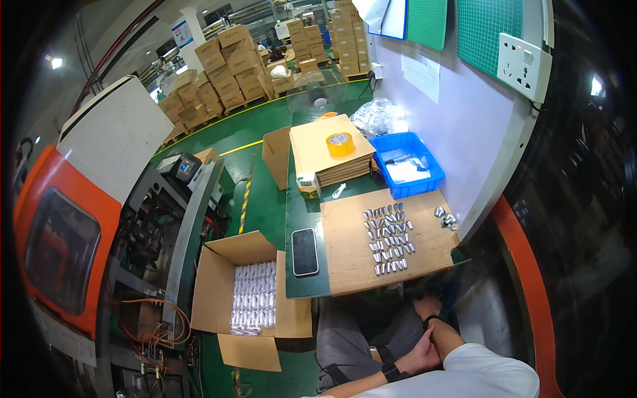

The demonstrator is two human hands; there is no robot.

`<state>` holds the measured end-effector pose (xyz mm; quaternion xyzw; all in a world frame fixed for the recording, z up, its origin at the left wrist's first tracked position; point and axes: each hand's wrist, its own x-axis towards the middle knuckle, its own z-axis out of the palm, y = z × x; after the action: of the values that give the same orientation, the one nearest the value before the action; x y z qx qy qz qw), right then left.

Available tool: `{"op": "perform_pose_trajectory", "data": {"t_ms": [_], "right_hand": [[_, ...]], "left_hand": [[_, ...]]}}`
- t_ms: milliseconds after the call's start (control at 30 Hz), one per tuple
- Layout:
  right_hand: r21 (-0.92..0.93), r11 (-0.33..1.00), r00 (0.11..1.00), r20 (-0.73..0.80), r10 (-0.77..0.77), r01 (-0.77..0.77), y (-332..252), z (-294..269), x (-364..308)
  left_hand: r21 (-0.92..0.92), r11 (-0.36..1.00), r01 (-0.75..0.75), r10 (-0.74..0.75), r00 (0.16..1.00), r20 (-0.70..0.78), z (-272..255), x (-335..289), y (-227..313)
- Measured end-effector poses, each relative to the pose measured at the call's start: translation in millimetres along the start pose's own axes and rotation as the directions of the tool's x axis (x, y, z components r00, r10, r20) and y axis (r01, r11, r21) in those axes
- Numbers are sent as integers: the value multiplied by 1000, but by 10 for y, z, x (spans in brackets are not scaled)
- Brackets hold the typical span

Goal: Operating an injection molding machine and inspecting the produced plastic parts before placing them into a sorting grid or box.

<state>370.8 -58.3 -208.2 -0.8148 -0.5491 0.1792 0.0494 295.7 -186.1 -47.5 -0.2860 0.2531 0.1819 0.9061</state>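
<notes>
My left hand, with a black band at its wrist, is closed round my right forearm just below a black bracelet. My right hand hangs low over my lap near the table's front edge; its fingers are in shadow and hard to make out. Above both hands, on the table, lies a brown cardboard sheet bearing rows of small shiny tapered metal pieces. A few more metal pieces sit in a loose group at the sheet's right side. Neither hand touches them.
Left of the sheet lies a phone. Behind are a blue bin, stacked cardboard sheets with yellow tape, and a fan. An open carton of white pieces stands lower left, beside an orange-and-white machine.
</notes>
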Motion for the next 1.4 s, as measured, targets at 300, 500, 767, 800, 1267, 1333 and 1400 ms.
{"op": "perform_pose_trajectory", "data": {"t_ms": [300, 500, 767, 800, 1267, 1333, 1400], "right_hand": [[0, 1000, 1000, 4, 0, 0, -9, 1, -4], [31, 999, 991, 129, 26, -30, -4, -59, 7], [27, 999, 1000, -14, -18, 18, -16, -29, -33], [14, 1000, 999, -38, -10, 10, -14, -22, -31], [16, 999, 994, 100, -53, 52, 20, -24, 48], [47, 997, 988, 139, -63, 57, 44, 32, 99], [67, 996, 988, 139, -69, 60, 57, 105, 139]], "left_hand": [[-30, 999, -9, 9, 1000, 3, -2, -99, -109], [-19, 998, 52, -51, 997, 61, -171, -30, -46], [18, 995, 99, -100, 989, 111, -306, 65, 36], [18, 997, 80, -81, 991, 108, -316, 77, 36], [99, 990, 106, -105, 994, -15, -234, -118, 155], [224, 975, 4, 16, 996, -85, -41, -425, 249], [586, 591, -555, 469, 827, 311, 244, -761, 225]]}}
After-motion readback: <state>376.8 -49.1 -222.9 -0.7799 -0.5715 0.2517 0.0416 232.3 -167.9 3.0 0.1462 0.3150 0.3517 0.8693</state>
